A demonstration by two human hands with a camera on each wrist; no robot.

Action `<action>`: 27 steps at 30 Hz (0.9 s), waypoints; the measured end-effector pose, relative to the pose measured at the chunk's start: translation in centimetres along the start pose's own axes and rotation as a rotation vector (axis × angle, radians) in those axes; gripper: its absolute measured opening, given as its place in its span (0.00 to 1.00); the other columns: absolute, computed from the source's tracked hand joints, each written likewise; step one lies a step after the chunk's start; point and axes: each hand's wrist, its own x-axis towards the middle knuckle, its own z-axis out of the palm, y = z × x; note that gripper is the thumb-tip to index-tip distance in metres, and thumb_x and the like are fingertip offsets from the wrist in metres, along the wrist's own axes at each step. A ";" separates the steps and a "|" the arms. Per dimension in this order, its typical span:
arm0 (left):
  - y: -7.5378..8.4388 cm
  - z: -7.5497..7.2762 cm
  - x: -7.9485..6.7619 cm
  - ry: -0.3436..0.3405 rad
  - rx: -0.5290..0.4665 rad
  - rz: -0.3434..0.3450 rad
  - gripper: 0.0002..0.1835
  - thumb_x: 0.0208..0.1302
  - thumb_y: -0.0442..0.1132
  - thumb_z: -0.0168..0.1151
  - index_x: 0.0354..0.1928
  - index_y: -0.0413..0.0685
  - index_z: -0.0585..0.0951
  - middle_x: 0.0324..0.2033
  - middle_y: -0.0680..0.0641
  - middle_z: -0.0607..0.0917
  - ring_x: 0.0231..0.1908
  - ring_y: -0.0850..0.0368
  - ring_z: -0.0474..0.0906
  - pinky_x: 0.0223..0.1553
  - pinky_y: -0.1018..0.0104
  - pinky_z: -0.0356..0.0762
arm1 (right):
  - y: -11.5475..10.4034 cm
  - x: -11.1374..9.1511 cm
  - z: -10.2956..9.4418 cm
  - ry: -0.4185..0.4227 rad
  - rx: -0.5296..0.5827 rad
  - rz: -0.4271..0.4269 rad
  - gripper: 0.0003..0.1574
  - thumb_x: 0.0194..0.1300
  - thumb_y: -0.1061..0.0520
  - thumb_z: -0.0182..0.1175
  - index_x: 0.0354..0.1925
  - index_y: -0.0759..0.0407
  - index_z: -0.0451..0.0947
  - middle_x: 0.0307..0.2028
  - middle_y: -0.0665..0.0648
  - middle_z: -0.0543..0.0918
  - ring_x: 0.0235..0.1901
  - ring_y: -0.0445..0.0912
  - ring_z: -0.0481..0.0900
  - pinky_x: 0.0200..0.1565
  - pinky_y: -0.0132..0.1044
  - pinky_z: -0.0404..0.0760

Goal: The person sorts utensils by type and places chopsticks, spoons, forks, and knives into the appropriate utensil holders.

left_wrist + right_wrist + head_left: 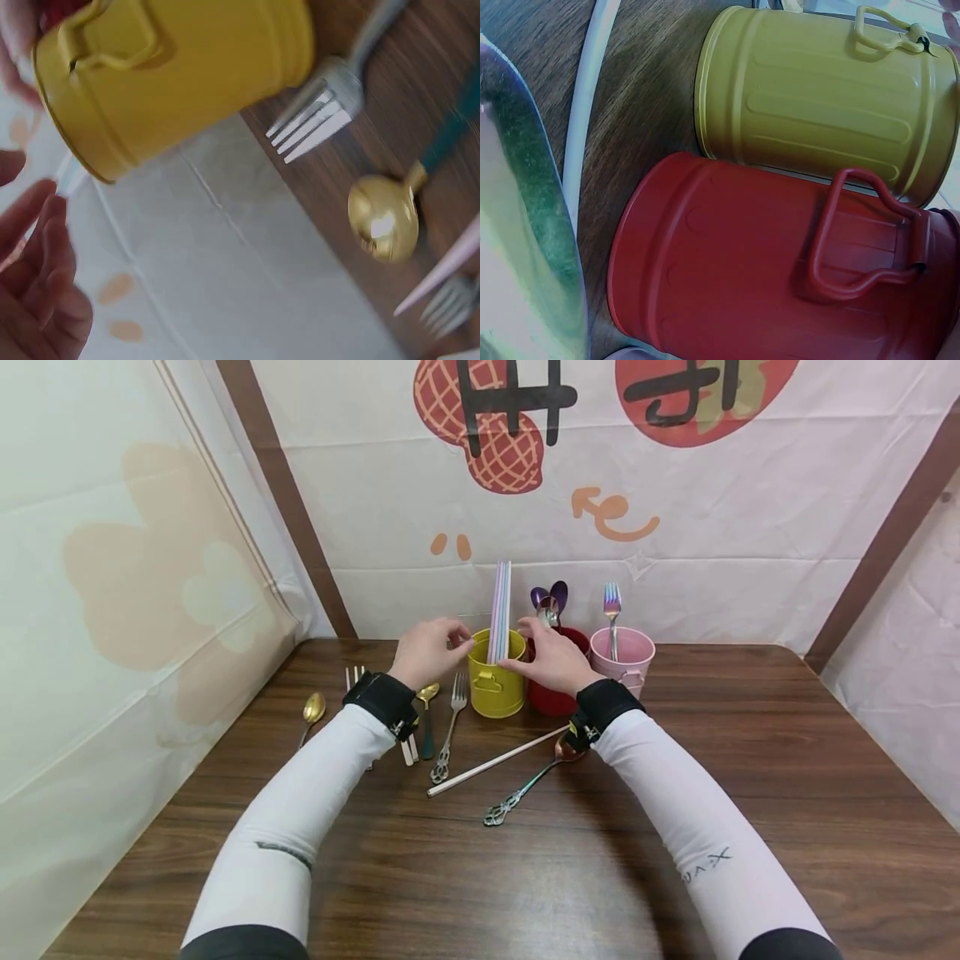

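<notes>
My left hand (433,653) is at the left rim of a yellow bucket (497,695), its fingers loosely bent with nothing visible in them. A bundle of pale chopsticks (502,606) stands upright in that bucket. From the other side, my right hand (553,658) reaches over a red bucket (552,700), thumb stretched toward the yellow rim and fingers spread beside the chopsticks. Behind this hand, purple spoons (559,592) rise from the red bucket. The right wrist view shows the yellow bucket (817,101) and red bucket (727,262) side by side.
A pink bucket (633,647) holding a fork (612,602) stands at the right. In front lie a single chopstick (491,764) and a spoon with an ornate handle (528,787). Leftward are a silver fork (457,702), a teal-handled spoon (428,727) and a gold spoon (314,707).
</notes>
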 end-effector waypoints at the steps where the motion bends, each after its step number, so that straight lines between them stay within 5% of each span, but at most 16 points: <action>1: 0.2 0.0 -0.4 -0.034 0.032 0.045 0.11 0.67 0.45 0.61 0.42 0.46 0.84 0.32 0.50 0.82 0.31 0.55 0.78 0.30 0.60 0.75 | 0.0 0.0 0.0 -0.001 0.001 -0.003 0.51 0.60 0.32 0.62 0.69 0.57 0.56 0.65 0.61 0.71 0.61 0.55 0.71 0.60 0.50 0.69; 4: 0.9 0.0 -1.6 -0.117 0.115 0.170 0.13 0.67 0.46 0.61 0.45 0.45 0.82 0.30 0.51 0.82 0.26 0.58 0.76 0.26 0.62 0.74 | 0.1 0.0 0.0 0.000 -0.001 -0.009 0.51 0.61 0.33 0.63 0.69 0.58 0.56 0.64 0.61 0.71 0.61 0.55 0.72 0.60 0.50 0.70; 7: 1.8 0.0 -2.8 -0.125 0.155 0.255 0.17 0.66 0.47 0.62 0.50 0.43 0.78 0.28 0.51 0.82 0.21 0.61 0.72 0.21 0.65 0.70 | 0.1 0.0 -0.1 0.007 -0.001 -0.011 0.50 0.61 0.34 0.63 0.69 0.58 0.57 0.64 0.62 0.71 0.60 0.55 0.72 0.59 0.50 0.71; 12: 3.0 0.6 -4.7 -0.096 0.137 0.314 0.17 0.65 0.46 0.64 0.49 0.44 0.77 0.28 0.51 0.81 0.20 0.63 0.71 0.19 0.67 0.69 | 0.1 0.0 -0.2 0.007 0.002 -0.015 0.51 0.61 0.34 0.63 0.69 0.59 0.57 0.64 0.62 0.71 0.60 0.55 0.72 0.60 0.51 0.70; 17: 3.4 2.6 -6.3 -0.176 0.131 0.375 0.13 0.64 0.47 0.65 0.42 0.46 0.79 0.27 0.54 0.80 0.24 0.63 0.73 0.23 0.67 0.72 | 0.1 -0.1 -0.2 -0.001 0.013 -0.005 0.51 0.61 0.34 0.63 0.69 0.58 0.56 0.65 0.62 0.70 0.61 0.54 0.71 0.61 0.51 0.69; 27: 3.7 6.0 -7.4 -0.467 0.185 0.301 0.12 0.62 0.51 0.66 0.37 0.52 0.77 0.21 0.59 0.74 0.22 0.63 0.70 0.22 0.67 0.69 | 0.1 -0.1 0.0 0.007 0.012 -0.012 0.51 0.61 0.33 0.63 0.69 0.58 0.56 0.64 0.61 0.71 0.60 0.55 0.72 0.61 0.51 0.69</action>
